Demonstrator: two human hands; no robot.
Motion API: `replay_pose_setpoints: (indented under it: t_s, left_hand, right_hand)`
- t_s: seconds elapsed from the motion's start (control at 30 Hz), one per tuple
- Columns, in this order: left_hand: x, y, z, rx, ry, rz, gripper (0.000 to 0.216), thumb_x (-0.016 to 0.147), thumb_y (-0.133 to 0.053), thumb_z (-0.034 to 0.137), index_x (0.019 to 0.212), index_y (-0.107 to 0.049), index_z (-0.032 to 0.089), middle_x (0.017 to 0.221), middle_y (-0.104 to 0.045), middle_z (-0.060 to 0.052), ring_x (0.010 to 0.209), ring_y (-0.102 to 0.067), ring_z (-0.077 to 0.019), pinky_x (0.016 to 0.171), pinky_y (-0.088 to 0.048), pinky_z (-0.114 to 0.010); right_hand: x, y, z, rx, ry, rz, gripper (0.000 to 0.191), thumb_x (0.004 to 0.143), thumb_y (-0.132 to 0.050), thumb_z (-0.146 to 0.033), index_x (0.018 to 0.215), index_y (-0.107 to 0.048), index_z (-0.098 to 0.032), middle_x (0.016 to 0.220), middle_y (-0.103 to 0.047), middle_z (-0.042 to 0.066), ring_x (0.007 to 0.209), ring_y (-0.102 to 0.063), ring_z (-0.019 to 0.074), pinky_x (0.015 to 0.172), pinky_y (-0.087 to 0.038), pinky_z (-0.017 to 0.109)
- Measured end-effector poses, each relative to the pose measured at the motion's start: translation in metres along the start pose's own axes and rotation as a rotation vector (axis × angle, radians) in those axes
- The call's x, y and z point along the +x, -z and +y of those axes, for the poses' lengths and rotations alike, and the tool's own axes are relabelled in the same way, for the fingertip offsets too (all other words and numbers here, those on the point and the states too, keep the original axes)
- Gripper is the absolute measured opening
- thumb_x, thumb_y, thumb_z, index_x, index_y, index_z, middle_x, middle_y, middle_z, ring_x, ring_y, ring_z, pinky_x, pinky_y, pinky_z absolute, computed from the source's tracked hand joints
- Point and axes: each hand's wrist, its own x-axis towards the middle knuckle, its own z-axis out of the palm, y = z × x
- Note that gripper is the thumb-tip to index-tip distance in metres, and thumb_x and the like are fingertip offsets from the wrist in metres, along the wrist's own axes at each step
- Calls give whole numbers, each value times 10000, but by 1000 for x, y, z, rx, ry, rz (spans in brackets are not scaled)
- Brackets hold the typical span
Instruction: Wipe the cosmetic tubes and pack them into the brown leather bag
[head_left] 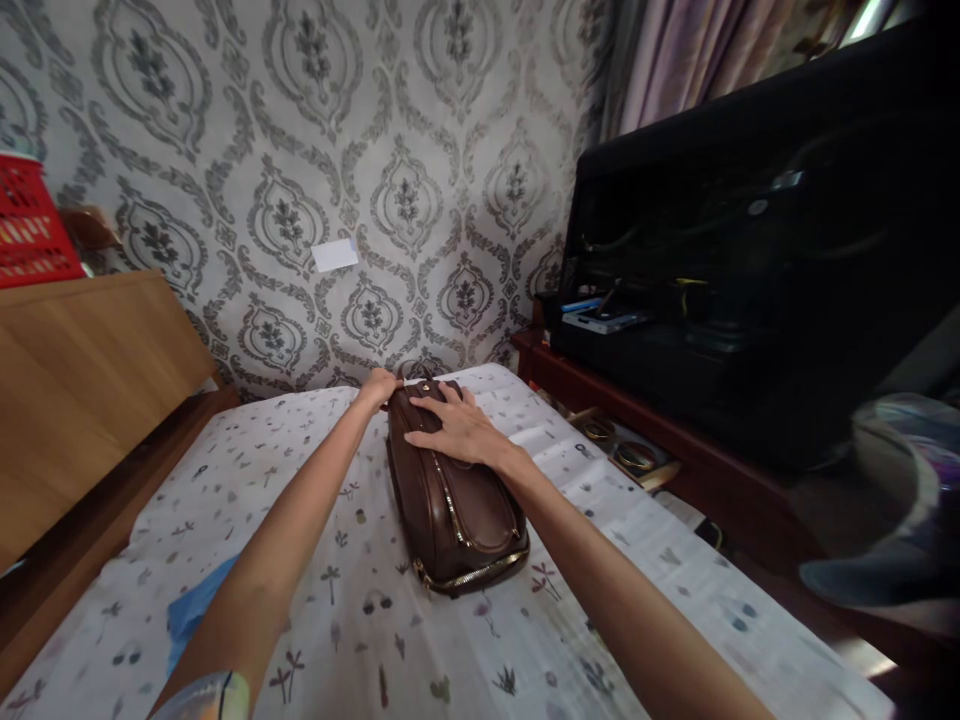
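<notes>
A brown leather backpack (420, 500) with gold zips lies on the bed, its short top handle (414, 368) toward the wall. At the far left corner, my left hand (381, 388) is closed on the bag's edge; the exact part between its fingers is hidden. Across the upper front panel rests my right hand (457, 428), palm down with fingers spread. The curved front-pocket zip (448, 495) runs below my right hand, and another zip (480, 573) crosses the near end.
A patterned white sheet (330, 620) covers the bed, with blue cloth (195, 605) by my left forearm. A wooden headboard (97, 370) bounds the left, carrying a red basket (34, 220). Right of the bed stand a dark red cabinet (637, 385) and a large black screen (750, 230).
</notes>
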Motion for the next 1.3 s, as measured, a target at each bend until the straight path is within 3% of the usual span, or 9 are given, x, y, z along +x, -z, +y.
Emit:
replay_pose_setpoints:
  t_s: [0.17, 0.33, 0.57, 0.67, 0.83, 0.93, 1.07, 1.2, 1.3]
  left_hand:
    - [-4, 5, 3, -3, -71, 11, 360, 961, -618, 381, 1241, -603, 156, 1228, -635, -98, 1043, -651, -219, 884, -574, -431]
    - [4, 0, 15, -15, -136, -8, 123, 852, -687, 279, 880, -691, 160, 830, -717, -34, 759, -666, -162, 646, -518, -264]
    - [30, -17, 41, 151, -152, -58, 272, 698, -814, 257, 573, -595, 156, 450, -505, 28, 517, -530, -138, 488, -365, -244]
    - [36, -23, 45, 220, -159, -76, 256, 713, -830, 235, 617, -614, 136, 515, -542, 19, 563, -555, -141, 514, -406, -244]
    - [36, -31, 42, 242, -194, -134, 264, 946, -645, 346, 1103, -649, 134, 1059, -676, -59, 892, -666, -174, 775, -583, -346]
    - [36, -31, 39, 225, -211, -118, 327, 954, -631, 362, 1201, -622, 149, 1192, -648, -83, 1017, -658, -217, 861, -583, -410]
    - [36, -29, 38, 156, -234, -69, 295, 955, -632, 364, 1148, -636, 141, 1120, -665, -69, 949, -665, -191, 817, -586, -380]
    - [33, -29, 37, 8, -275, -44, 165, 871, -701, 268, 803, -638, 132, 739, -664, -7, 700, -656, -145, 688, -533, -281]
    - [28, -29, 37, -113, -324, -47, 165, 773, -723, 207, 688, -590, 157, 597, -620, 14, 629, -643, -140, 650, -489, -254]
  right_hand:
    - [0, 0, 0, 2, -12, -1, 783, 836, -595, -722, 1503, -470, -332, 1612, -362, 112, 1527, -184, 413, 1206, -164, 587]
    - [0, 0, -1, -5, -7, -2, 775, 841, -588, -723, 1503, -471, -338, 1594, -387, 108, 1511, -213, 416, 1204, -168, 579]
    - [-4, 2, -3, -46, -18, 2, 784, 839, -560, -747, 1496, -481, -326, 1597, -368, 108, 1487, -255, 417, 1192, -192, 563]
    - [-5, 3, -3, -50, -18, -4, 772, 847, -556, -738, 1498, -477, -331, 1588, -384, 102, 1484, -262, 412, 1191, -198, 556]
    - [-5, 3, -4, -45, -19, -10, 758, 851, -561, -727, 1496, -479, -337, 1588, -388, 106, 1485, -257, 414, 1184, -208, 564]
    - [-5, 2, -3, -37, -13, -2, 755, 850, -559, -731, 1493, -479, -343, 1592, -387, 99, 1481, -265, 415, 1185, -200, 571]
    - [-5, 2, -4, -22, -10, -16, 744, 858, -567, -710, 1499, -467, -345, 1582, -409, 89, 1491, -251, 409, 1186, -199, 573]
    - [-6, 5, -7, -21, -15, -21, 736, 863, -578, -688, 1504, -456, -348, 1583, -408, 94, 1495, -246, 406, 1184, -203, 582]
    - [-7, 6, -9, -14, -24, -25, 736, 863, -584, -680, 1506, -451, -346, 1588, -392, 103, 1498, -237, 412, 1179, -208, 594]
